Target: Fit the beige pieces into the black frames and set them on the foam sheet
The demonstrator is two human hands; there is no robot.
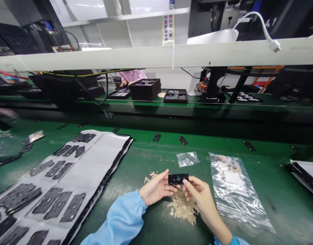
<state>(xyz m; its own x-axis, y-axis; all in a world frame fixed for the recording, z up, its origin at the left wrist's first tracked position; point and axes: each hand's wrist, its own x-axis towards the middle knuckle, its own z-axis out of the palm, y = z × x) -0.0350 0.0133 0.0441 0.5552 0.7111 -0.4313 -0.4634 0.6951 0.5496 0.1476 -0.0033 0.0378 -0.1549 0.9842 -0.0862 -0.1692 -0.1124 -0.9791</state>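
A small flat black part [178, 178] is held between both hands above the green bench. My left hand [157, 188] pinches its left end with thumb and fingers. My right hand [198, 192] is closed on its right end, fingers curled. Directly below the hands lies a heap of tiny beige pieces [183, 208], with a few more scattered at the upper left of the heap. Both forearms wear light blue sleeves.
A white sheet [90, 163] with several flat black parts covers the bench at left. A large clear bag [234, 190] lies right of the hands, a small clear bag [187, 158] behind them. Black trays [175, 96] stand on the far bench, where another person in pink works.
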